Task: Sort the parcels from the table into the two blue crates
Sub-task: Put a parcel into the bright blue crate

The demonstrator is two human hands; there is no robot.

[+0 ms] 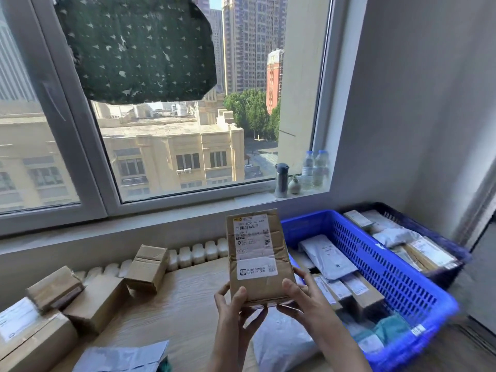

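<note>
Both hands, left hand (236,304) and right hand (303,299), grasp a brown parcel (259,253) upright above the worktop (182,299); they seem to read its label; next, choose a blue crate (402,285).

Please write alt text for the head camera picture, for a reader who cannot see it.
A person's left hand and right hand hold a flat brown cardboard parcel with a white label upright above a light wooden table. Brown cardboard boxes lie at left; two blue plastic crates at right already hold parcels, below a large window.
</note>
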